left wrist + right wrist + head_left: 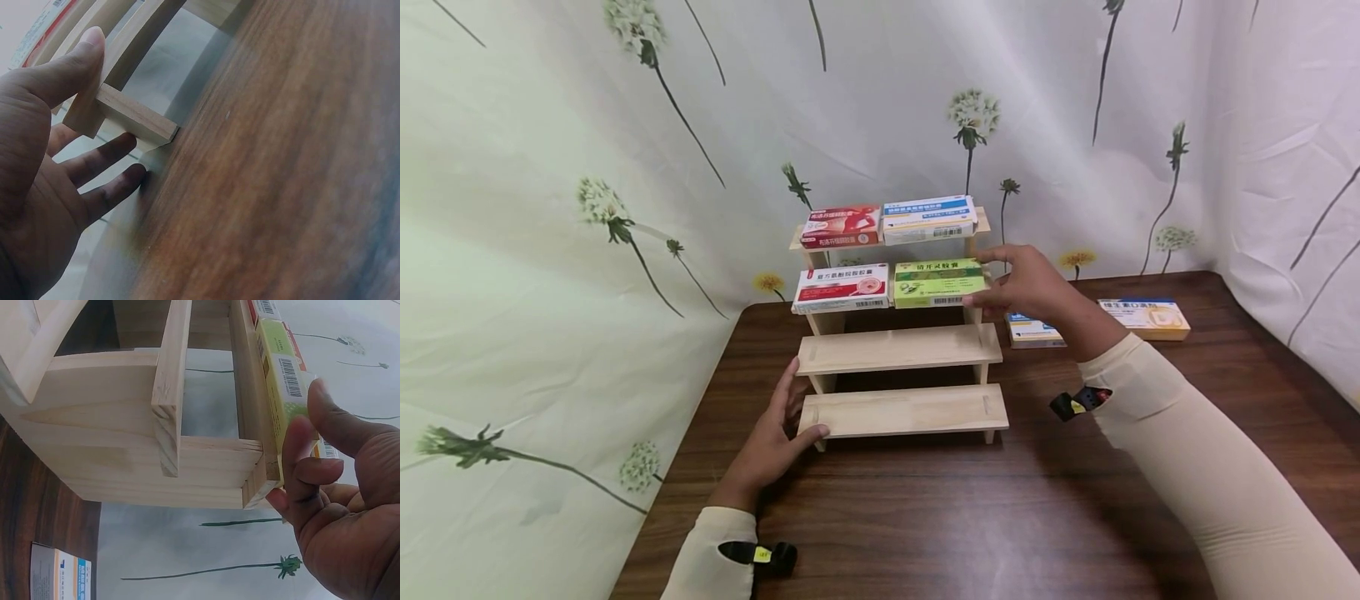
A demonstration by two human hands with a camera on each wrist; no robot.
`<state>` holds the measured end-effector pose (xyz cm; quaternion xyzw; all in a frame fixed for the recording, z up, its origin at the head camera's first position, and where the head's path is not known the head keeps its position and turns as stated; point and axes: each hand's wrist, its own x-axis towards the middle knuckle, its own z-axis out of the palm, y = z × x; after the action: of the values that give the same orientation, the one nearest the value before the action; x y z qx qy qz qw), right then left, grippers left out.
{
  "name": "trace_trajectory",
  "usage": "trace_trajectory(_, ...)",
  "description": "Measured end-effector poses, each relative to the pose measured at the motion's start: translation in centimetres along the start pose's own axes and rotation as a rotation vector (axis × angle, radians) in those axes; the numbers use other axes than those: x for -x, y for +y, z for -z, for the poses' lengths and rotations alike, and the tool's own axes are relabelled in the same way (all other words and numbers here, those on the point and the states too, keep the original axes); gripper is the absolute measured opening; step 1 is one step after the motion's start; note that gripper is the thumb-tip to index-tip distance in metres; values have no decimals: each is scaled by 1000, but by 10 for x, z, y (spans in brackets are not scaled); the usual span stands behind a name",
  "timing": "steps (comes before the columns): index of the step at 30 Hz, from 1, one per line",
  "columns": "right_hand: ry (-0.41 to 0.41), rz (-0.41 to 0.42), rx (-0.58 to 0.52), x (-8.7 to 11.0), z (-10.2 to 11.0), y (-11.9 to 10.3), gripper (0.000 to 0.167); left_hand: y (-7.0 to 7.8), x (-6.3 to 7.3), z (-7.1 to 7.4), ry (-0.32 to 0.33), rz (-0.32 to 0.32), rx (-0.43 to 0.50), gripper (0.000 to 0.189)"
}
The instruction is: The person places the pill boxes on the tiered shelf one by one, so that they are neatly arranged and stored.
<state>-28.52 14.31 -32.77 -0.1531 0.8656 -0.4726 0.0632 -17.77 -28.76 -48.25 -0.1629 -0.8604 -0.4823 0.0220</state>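
Observation:
A stepped wooden display rack [901, 348] stands on the table. My left hand [777, 439] grips its left end, thumb over the lowest step and fingers along the side; in the left wrist view the thumb [87, 59] lies on the step's end. On the second step from the top, my right hand [1026, 283] pinches the right end of a green medicine box [928, 282]. That box's barcode side [289, 378] shows in the right wrist view. Left of it sits a white and red medicine box [842, 286].
On the top step are a red medicine box [842, 227] and a white and blue one [928, 218]. A white and yellow box [1145, 318] and another blue and white box [1033, 332], partly behind my right hand, lie on the table [910, 517]. A dandelion-print curtain [880, 100] hangs behind.

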Motion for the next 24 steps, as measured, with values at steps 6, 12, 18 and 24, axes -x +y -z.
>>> trace_trajectory(6,33,-4,66,4,2,-1,86,0,0,0,-3,3,-2,115)
trace_trajectory(12,42,-20,47,8,6,-3,86,0,0,0,-1,1,-2,115)
trace_trajectory(18,58,-22,26,17,13,2,89,-2,-1,0,-8,-6,-1,115)
trace_trajectory(24,107,-25,-4,22,19,15,84,0,0,0,-3,2,-7,116)
